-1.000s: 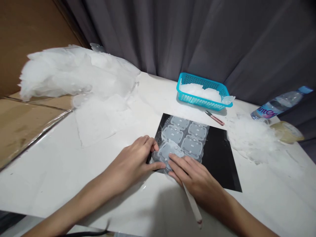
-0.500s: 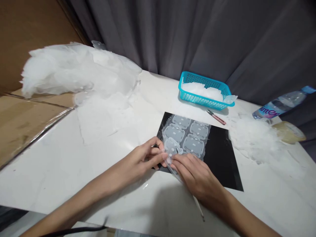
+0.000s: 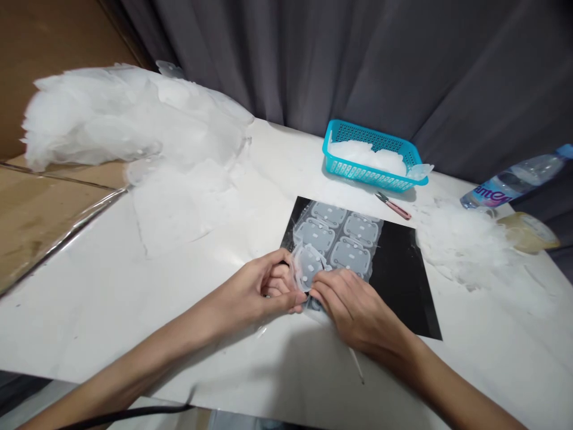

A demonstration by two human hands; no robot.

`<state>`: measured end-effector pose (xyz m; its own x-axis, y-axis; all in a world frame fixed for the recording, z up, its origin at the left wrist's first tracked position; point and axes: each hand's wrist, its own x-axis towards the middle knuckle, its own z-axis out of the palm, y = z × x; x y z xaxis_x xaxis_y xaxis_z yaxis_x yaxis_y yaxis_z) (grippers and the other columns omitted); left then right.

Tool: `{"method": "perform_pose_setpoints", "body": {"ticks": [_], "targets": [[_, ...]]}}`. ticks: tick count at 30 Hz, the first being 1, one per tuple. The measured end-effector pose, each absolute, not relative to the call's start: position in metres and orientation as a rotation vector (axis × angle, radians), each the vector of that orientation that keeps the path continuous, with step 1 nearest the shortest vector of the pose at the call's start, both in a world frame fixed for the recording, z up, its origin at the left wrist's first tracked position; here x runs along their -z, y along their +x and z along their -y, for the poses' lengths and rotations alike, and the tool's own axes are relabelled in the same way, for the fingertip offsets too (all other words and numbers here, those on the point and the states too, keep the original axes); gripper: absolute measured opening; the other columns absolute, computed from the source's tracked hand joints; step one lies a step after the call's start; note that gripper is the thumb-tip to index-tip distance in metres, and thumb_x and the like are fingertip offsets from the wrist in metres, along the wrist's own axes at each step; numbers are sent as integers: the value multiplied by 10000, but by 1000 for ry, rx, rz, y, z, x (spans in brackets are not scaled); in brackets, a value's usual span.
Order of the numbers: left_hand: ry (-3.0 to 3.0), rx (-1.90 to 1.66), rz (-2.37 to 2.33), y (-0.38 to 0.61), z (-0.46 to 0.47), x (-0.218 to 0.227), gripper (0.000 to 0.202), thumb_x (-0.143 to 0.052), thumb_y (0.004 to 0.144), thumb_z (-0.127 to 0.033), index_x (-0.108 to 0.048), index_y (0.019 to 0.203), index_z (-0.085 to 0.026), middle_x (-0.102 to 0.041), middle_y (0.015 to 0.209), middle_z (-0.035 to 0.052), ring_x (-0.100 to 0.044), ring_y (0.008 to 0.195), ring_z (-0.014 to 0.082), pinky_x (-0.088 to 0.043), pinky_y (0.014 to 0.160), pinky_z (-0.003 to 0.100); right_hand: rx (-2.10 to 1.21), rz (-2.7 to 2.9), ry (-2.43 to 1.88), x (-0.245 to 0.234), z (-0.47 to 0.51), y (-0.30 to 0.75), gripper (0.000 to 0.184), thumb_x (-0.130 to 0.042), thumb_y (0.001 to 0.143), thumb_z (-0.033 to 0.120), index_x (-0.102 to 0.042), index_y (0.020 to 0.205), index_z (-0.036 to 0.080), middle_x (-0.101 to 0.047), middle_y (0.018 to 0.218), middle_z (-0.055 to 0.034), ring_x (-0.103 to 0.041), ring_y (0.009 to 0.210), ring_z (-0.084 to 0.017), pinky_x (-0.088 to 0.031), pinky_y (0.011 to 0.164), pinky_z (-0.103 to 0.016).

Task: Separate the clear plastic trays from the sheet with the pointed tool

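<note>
A translucent molded plastic sheet [image 3: 351, 255] with several rounded rectangular pieces lies on a black mat [image 3: 400, 286]. At its near left corner, one piece [image 3: 308, 266] is lifted and tilted. My left hand [image 3: 280, 283] is closed on that piece's left edge, thumb low and fingers curled behind. My right hand [image 3: 347, 298] is closed at the piece's right side, fingertips pressed together against its lower edge. A thin white stick-like tool [image 3: 357, 365] comes out below my right palm; a small dark tip shows above the fingers. Its middle is hidden by the hand.
A teal basket [image 3: 373, 174] holding white translucent pieces stands at the back, with red-handled thread snips [image 3: 393, 206] before it. Heaps of translucent scraps lie left [image 3: 134, 119] and right [image 3: 465, 242]. A water bottle [image 3: 514, 182], a yellowish container [image 3: 528, 232] and cardboard [image 3: 54, 206] flank the table.
My left hand's fingers have opened out a little and more of the lifted piece shows. My right hand stays beside it. The whole view has shifted slightly.
</note>
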<state>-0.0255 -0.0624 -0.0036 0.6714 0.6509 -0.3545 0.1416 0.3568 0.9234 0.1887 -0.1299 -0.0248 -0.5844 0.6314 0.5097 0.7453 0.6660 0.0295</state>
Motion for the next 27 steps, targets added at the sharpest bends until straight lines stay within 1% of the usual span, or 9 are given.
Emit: {"method": "perform_pose_setpoints", "body": {"ticks": [4,7,9,12,16,20,23,25,27], "targets": [[1235,-353,-848,-27,61,4,304,-797,780,-253,-506,853,-205,-675,744,-18,-657,695,148,-546,711,301,368,2371,-1082,21,114,201,153,-502,1060,133,-627,1125,74,-713,1040,-144,-628,909,-225,-543,818,-361],[1289,-301,-857,-33,60,5,256,-752,790,-221,-524,905,-209,-665,700,-40,-627,638,138,-500,639,270,389,2156,-1207,15,95,221,159,-444,1077,140,-586,1143,119,-658,1048,-139,-603,959,-248,-536,853,-414],[1316,-266,-855,-36,58,5,256,-748,816,-274,-536,945,-214,-671,707,-36,-638,639,148,-495,622,268,351,2056,-1274,12,88,230,150,-437,1078,144,-575,1137,147,-634,1051,-128,-597,989,-252,-533,889,-437],[1365,-223,-878,-32,56,0,340,-750,858,-443,-570,1024,-206,-644,689,-27,-640,640,169,-494,586,266,282,2148,-1200,12,91,230,120,-485,1065,145,-580,1138,146,-652,1061,-127,-605,980,-238,-538,883,-400],[1575,-313,-948,-23,53,-9,390,-713,904,-549,-656,1030,-183,-566,714,-21,-525,619,135,-406,517,221,339,2262,-1086,17,104,221,93,-544,1043,133,-600,1118,143,-703,1027,-116,-616,896,-213,-532,819,-352],[1669,-342,-898,-25,52,-11,393,-499,1050,-525,-705,1020,-192,-660,881,35,-583,779,178,-460,638,251,396,2272,-1035,19,108,222,99,-555,1032,96,-592,1120,124,-728,990,-112,-620,809,-196,-527,757,-335],[1652,-326,-872,-32,54,-9,439,-394,1093,-518,-699,1038,-208,-691,986,45,-613,892,204,-495,752,279,281,2289,-1043,17,108,223,114,-539,1043,98,-584,1147,114,-720,961,-101,-647,820,-193,-544,764,-324],[1688,-323,-875,-35,55,-9,423,-383,1102,-502,-682,1016,-215,-683,974,27,-606,877,190,-487,798,278,190,2261,-1047,14,110,219,128,-527,1064,152,-579,1174,113,-712,947,-98,-671,857,-200,-563,784,-324],[1725,-316,-873,-35,56,-10,408,-380,1109,-483,-663,990,-214,-662,940,12,-595,850,178,-476,807,272,140,2200,-1043,12,113,209,206,-543,1076,280,-578,1177,104,-703,914,-100,-681,861,-210,-576,782,-330]]}}
